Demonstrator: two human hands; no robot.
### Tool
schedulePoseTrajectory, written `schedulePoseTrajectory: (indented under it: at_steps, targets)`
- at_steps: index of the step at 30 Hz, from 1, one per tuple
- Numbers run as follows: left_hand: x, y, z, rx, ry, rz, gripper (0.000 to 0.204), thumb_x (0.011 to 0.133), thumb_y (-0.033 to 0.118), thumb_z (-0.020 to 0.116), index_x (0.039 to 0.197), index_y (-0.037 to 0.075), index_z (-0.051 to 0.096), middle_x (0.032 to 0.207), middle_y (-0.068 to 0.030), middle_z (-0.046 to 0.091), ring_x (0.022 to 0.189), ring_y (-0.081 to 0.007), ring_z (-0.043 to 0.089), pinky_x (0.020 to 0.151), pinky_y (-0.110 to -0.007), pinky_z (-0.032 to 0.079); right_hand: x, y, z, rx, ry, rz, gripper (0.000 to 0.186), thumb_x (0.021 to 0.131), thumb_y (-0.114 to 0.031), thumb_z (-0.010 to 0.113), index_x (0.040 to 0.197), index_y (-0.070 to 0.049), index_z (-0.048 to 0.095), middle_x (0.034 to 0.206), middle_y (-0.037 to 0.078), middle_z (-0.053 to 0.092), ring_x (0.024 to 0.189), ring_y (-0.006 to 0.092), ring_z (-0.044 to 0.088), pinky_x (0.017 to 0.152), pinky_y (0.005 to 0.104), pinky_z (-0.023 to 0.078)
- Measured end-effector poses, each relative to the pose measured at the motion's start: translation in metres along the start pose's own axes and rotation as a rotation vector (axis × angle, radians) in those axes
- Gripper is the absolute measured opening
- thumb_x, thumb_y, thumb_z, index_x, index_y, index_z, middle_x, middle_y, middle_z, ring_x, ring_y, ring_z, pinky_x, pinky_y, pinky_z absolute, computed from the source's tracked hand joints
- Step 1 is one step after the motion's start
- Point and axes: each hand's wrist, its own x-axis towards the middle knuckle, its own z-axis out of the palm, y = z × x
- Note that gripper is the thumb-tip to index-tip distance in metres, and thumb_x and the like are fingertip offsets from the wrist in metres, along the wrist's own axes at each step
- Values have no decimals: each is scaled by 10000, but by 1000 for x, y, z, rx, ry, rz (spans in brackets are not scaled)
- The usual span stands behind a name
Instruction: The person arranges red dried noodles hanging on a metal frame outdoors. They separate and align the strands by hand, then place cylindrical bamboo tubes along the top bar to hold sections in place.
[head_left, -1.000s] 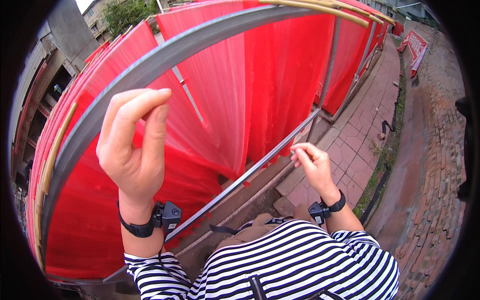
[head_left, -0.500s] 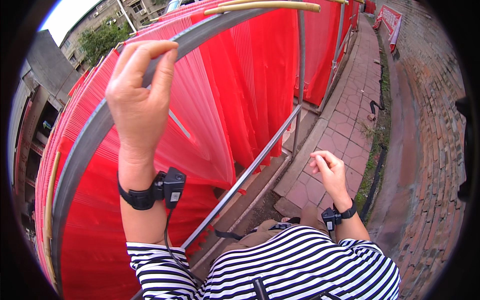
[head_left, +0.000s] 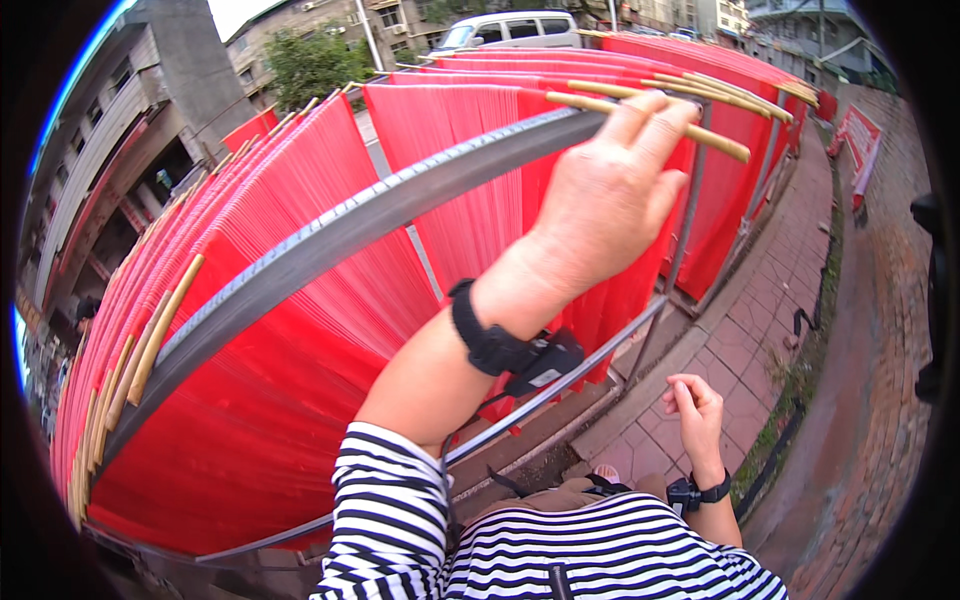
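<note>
My left hand [head_left: 610, 190] reaches across to the end of the grey metal rail [head_left: 370, 215]. Its fingers bend over a bamboo pole [head_left: 722, 145] lying across that end, with the thumb apart below; the fingertips are partly hidden. Sheets of red strands [head_left: 450, 150] hang in rows from such poles, and a deep red sheet [head_left: 230, 420] hangs below the rail. Lower down, my right hand [head_left: 697, 408] is held above the paving, fingers loosely curled together, with nothing visible in it. Each wrist wears a black strap with a small device.
A lower metal bar [head_left: 560, 385] runs along the rack's near side. Pink paving [head_left: 725, 355] borders it, then a brick wall [head_left: 890, 400] on the right. More bamboo pole ends [head_left: 160, 335] stick out at left. A white van [head_left: 510, 32] stands behind the rack.
My left hand has moved right, from above the rail onto the bamboo pole at its end. The view has shifted, showing more of the rack and the van. My right hand stays loosely curled.
</note>
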Motion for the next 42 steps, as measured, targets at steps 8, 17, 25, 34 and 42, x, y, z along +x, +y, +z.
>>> schedulePoseTrajectory:
  at_steps: [8,17,25,34,42]
  targets:
    - [23,-23,47,353,5,2,233,874,85,692,1105,80,671,1003,-82,696,826,-287,715,659,-348,593,48,7,-41,1,-54,-10,159,1014,-69,563,1043,16,694,790,34,664,655,73,583,598,210,462]
    - [13,-14,9,339,117,58,166,862,33,688,1025,66,677,899,-99,686,772,-300,701,640,-364,570,54,15,-34,-28,-124,-8,164,1015,-86,567,1031,15,695,781,31,664,653,71,587,597,211,463]
    - [-20,13,-69,346,243,46,304,817,-48,750,1109,20,704,913,-110,663,773,-225,678,687,-305,549,45,3,3,-14,-204,-33,154,1007,-74,572,1031,12,699,773,35,670,648,74,593,595,216,472]
    - [-70,37,-165,592,312,3,346,822,-22,763,1161,16,699,1011,-148,689,918,-284,704,784,-365,575,30,-15,45,-25,-286,-59,155,1004,-65,566,1041,14,694,787,41,678,651,78,602,607,219,486]
    - [-113,61,-236,730,457,-197,194,898,57,750,1088,22,736,924,-78,618,817,-165,621,693,-282,525,20,-24,73,-12,-325,-87,151,1003,-65,573,1026,14,700,784,36,680,648,75,605,603,218,485]
